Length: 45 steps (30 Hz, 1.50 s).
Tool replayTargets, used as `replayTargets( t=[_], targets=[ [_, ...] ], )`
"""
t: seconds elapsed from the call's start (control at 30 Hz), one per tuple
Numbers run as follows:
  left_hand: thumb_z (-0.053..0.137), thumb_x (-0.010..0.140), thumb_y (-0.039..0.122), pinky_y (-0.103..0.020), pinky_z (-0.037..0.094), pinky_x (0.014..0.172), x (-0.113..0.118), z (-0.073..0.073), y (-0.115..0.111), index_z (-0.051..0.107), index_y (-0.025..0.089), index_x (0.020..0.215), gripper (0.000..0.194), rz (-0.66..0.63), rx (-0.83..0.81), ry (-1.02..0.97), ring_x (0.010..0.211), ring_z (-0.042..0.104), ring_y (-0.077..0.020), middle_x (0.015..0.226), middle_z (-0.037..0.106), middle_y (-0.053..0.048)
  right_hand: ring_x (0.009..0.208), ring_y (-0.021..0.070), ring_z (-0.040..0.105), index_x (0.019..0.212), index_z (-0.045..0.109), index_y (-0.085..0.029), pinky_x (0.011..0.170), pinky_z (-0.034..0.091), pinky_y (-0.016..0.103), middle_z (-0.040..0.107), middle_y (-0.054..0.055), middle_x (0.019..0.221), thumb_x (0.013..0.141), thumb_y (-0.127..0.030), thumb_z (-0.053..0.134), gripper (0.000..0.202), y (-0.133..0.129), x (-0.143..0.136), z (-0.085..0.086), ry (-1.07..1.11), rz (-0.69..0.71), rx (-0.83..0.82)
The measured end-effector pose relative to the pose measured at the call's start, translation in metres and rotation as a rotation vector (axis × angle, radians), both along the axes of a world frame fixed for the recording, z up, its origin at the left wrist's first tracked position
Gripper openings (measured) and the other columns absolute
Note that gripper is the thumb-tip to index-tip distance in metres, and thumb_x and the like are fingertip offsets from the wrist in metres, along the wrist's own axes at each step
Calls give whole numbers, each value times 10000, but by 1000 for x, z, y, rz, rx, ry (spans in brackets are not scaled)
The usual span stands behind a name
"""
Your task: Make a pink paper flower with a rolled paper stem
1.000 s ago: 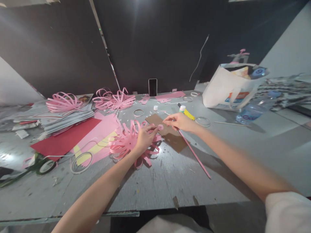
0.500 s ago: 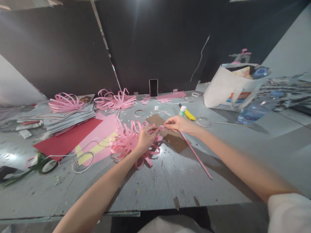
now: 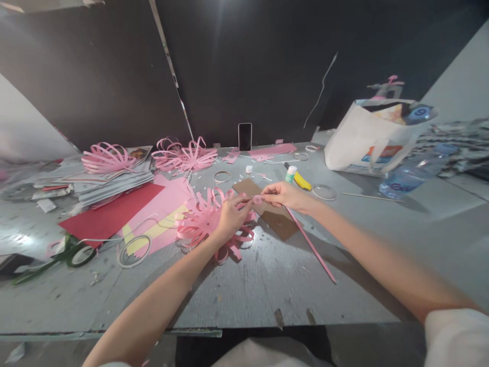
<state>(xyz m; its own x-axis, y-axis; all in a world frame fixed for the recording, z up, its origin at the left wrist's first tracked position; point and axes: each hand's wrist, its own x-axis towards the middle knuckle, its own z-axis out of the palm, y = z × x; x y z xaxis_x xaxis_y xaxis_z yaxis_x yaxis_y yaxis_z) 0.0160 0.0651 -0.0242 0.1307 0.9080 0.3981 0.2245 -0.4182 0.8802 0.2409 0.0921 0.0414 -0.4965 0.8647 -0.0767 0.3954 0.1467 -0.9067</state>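
Observation:
Both sets of fingertips meet over the table at a small pink paper loop (image 3: pixel 257 200). My left hand (image 3: pixel 232 216) pinches its left side, the forearm crossing the front of a pink paper-strip flower (image 3: pixel 198 224) that lies flat with looped petals. On the loop's other side, my right hand (image 3: pixel 284 196) is closed in a pinch. A long pink paper strip (image 3: pixel 311 244) slants from beneath the right hand toward the table's front; whether it joins the loop is hidden. Under the hands lies a piece of brown cardboard (image 3: pixel 280 221).
Behind the right hand are a glue stick (image 3: pixel 291 174) and a yellow-handled tool (image 3: pixel 303 181). Scissors (image 3: pixel 71 255), wire coils (image 3: pixel 134 251) and red paper (image 3: pixel 114 214) lie left. A phone (image 3: pixel 245 136) stands at the back; a white bag (image 3: pixel 355 140) and bottle (image 3: pixel 410 176) are right.
The view has shifted slightly, so most things sit a little further right. Both hands keep their pinch, and the pink loop between them shows a bit more clearly.

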Motion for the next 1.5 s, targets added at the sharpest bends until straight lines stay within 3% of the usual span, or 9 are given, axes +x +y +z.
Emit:
replayTargets(
  t=[0.27, 0.4, 0.5, 0.6, 0.73, 1.07, 1.23, 1.37, 1.5],
  targets=[
    [524, 990, 163, -457, 460, 1148, -22, 33, 7, 798, 228, 1093, 299, 398, 266, 90, 1246, 664, -272, 1224, 796, -86, 605, 122, 381, 916, 773, -180, 606, 300, 312, 476, -53, 634, 854, -720, 800, 544, -2, -4, 3, 79, -103, 66],
    [508, 960, 146, -490, 443, 1140, -72, 74, 9, 750, 225, 1071, 278, 625, 334, 304, 1193, 653, -301, 1167, 779, -105, 627, 119, 388, 957, 799, -190, 602, 282, 309, 508, -40, 699, 793, -748, 847, 584, -9, -7, 12, 44, -153, 47],
    [611, 942, 300, -602, 395, 1136, -127, 95, 1, 757, 221, 1033, 189, 737, 95, 672, 1306, 587, -434, 1262, 755, -168, 644, 126, 417, 959, 804, -196, 612, 309, 309, 527, -30, 709, 779, -761, 858, 595, -12, -7, 18, 25, -164, 68],
    [629, 911, 482, -565, 446, 1063, -174, 97, -13, 754, 214, 903, 297, 583, -404, 905, 1186, 664, -460, 1030, 794, -169, 637, 135, 427, 962, 809, -201, 619, 328, 316, 516, -32, 661, 820, -762, 827, 579, -10, -5, 19, 42, -139, 108],
    [570, 874, 617, -377, 504, 892, -203, 81, -26, 739, 223, 866, 429, 372, -462, 868, 1030, 721, -361, 966, 798, -133, 620, 137, 429, 975, 804, -206, 616, 332, 325, 524, -31, 640, 851, -734, 818, 542, -4, -2, 13, 81, -111, 119],
    [704, 761, 605, -301, 258, 615, -192, 81, -28, 483, 237, 632, 448, 57, -483, 663, 600, 394, -162, 627, 430, 22, 622, 140, 450, 919, 762, -209, 638, 338, 330, 524, -38, 622, 869, -742, 792, 536, -8, -2, 19, 46, -131, 168],
    [782, 731, 521, -282, 290, 617, -177, 84, -41, 590, 221, 630, 370, 23, -483, 471, 618, 420, -160, 635, 498, 21, 621, 152, 466, 898, 743, -220, 612, 339, 334, 563, -16, 655, 908, -751, 745, 531, -16, -4, 23, 7, -165, 273],
    [782, 750, 485, -273, 364, 640, -161, 71, -43, 655, 197, 707, 317, 51, -477, 213, 650, 510, -158, 709, 609, -1, 643, 173, 525, 882, 715, -233, 605, 383, 348, 659, 34, 754, 1015, -657, 663, 447, -35, -16, 24, -50, -263, 602],
    [801, 712, 494, -255, 323, 591, -139, 56, -44, 627, 190, 700, 350, 150, -465, 40, 599, 481, -131, 659, 573, 15, 636, 152, 549, 942, 667, -234, 622, 439, 325, 658, 19, 783, 1104, -295, 571, 198, -49, -35, 22, -92, -105, 1142]
  ],
)
